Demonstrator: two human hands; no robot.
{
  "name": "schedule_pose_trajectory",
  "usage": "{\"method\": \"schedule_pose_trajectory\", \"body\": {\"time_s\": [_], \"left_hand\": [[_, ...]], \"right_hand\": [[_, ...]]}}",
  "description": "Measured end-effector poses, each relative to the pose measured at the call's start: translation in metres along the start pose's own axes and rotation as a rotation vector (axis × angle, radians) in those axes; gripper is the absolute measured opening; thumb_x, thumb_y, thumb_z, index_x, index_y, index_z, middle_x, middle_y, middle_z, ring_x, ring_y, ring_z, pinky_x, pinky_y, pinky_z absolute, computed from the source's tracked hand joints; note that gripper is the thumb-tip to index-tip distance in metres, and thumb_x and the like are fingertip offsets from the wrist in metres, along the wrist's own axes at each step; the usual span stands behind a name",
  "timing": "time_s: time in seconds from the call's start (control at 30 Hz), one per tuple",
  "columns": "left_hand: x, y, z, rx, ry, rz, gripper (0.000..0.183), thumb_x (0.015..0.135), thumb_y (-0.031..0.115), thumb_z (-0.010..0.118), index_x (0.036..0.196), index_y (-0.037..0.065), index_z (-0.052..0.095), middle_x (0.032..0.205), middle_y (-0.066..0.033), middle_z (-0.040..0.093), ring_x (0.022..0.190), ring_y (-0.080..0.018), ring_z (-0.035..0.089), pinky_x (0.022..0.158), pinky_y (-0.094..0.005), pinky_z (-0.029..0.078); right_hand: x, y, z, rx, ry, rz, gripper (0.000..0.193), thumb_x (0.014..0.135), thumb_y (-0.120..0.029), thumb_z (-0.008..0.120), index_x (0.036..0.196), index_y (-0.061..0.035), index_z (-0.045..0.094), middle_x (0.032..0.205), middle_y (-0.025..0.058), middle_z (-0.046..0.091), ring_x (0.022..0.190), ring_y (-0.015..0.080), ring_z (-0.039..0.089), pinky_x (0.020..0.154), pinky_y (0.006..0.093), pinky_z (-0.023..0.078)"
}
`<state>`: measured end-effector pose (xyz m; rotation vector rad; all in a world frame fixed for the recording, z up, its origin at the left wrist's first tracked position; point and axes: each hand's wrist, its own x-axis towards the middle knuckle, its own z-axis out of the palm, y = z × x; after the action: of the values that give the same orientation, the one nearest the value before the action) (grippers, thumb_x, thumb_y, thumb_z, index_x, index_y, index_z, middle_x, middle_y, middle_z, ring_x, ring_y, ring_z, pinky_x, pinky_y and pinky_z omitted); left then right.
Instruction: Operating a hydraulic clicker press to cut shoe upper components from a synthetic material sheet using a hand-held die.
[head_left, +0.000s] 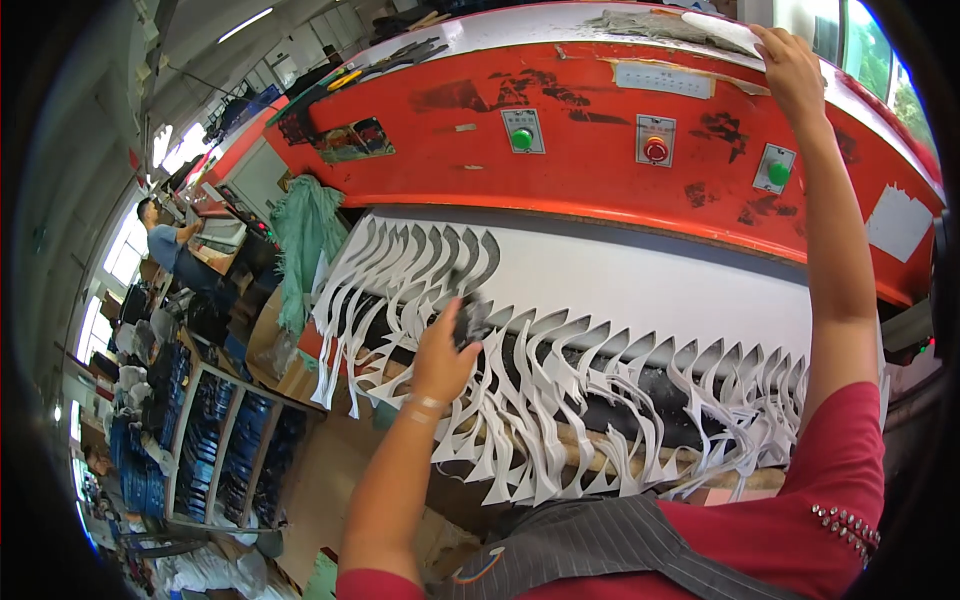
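Observation:
My left hand (445,360) is closed over the cut strips, its fingers around a small dark object (470,320) smeared by motion. Below and beside it, curved white strips (540,440) hang in a fringe from the front of a white sheet (660,270). Dark curved slots (485,258) show where shapes are cut out at the sheet's left end. Raised high at the far right, my right hand (795,75) has its fingers closed on the end of a flat white piece (722,30) lying on top of the red machine (590,150).
Green buttons (522,139) and a red button (655,149) sit on the machine's front. Greenish cloth (305,245) hangs at its left end. A rack of dark blue items (215,440) stands lower left. Farther back, another person (165,240) works at a machine.

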<state>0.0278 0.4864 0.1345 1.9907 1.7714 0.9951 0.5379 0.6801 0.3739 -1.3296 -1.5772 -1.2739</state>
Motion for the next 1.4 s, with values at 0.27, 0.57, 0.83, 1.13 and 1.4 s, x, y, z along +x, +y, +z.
{"method": "schedule_pose_trajectory", "body": {"time_s": [0.27, 0.57, 0.83, 1.13, 1.4], "left_hand": [[0.103, -0.012, 0.120, 0.343, -0.096, 0.171, 0.053, 0.073, 0.016, 0.074, 0.121, 0.012, 0.051, 0.093, -0.0168, 0.064, 0.091, -0.0349, 0.059, 0.081, -0.0450, 0.046], [0.165, -0.072, 0.126, 0.067, 0.004, 0.184, 0.060, 0.073, 0.033, 0.076, 0.124, 0.008, 0.055, 0.118, -0.0142, 0.060, 0.110, -0.0334, 0.055, 0.096, -0.0413, 0.041], [0.112, -0.185, 0.067, 0.055, 0.001, 0.079, 0.034, 0.075, 0.028, 0.075, 0.100, 0.006, 0.069, 0.091, -0.0092, 0.063, 0.088, -0.0291, 0.058, 0.081, -0.0414, 0.044], [0.112, -0.198, 0.096, 0.103, 0.182, 0.164, 0.029, 0.073, 0.027, 0.075, 0.095, 0.009, 0.072, 0.081, -0.0020, 0.061, 0.083, -0.0229, 0.057, 0.082, -0.0406, 0.037], [0.113, -0.213, 0.104, 0.060, 0.220, 0.128, 0.021, 0.075, 0.025, 0.073, 0.090, 0.012, 0.072, 0.074, -0.0008, 0.058, 0.079, -0.0214, 0.056, 0.080, -0.0396, 0.036]], "right_hand": [[0.001, 0.013, 0.017, 0.175, 0.079, -0.147, 0.026, 0.090, -0.012, 0.058, 0.115, -0.0105, 0.063, 0.103, 0.0055, 0.064, 0.097, 0.0263, 0.057, 0.086, 0.0370, 0.045], [0.021, -0.028, 0.048, 0.080, 0.015, -0.136, 0.029, 0.089, -0.017, 0.062, 0.118, -0.0143, 0.065, 0.113, 0.0062, 0.065, 0.107, 0.0259, 0.057, 0.091, 0.0346, 0.045], [-0.140, -0.318, 0.045, 0.847, -0.624, -0.039, 0.060, 0.075, -0.026, 0.077, 0.129, -0.0123, 0.054, 0.130, 0.0108, 0.056, 0.122, 0.0306, 0.050, 0.099, 0.0416, 0.041], [-0.233, -0.453, 0.103, 1.043, -1.004, 0.218, 0.067, 0.057, -0.041, 0.087, 0.106, -0.0080, 0.056, 0.109, 0.0149, 0.052, 0.105, 0.0343, 0.051, 0.094, 0.0415, 0.040], [-0.256, -0.492, 0.109, 0.894, -1.034, 0.128, 0.061, 0.057, -0.047, 0.085, 0.096, -0.0084, 0.057, 0.125, 0.0234, 0.051, 0.132, 0.0396, 0.035, 0.109, 0.0582, 0.017]]}}
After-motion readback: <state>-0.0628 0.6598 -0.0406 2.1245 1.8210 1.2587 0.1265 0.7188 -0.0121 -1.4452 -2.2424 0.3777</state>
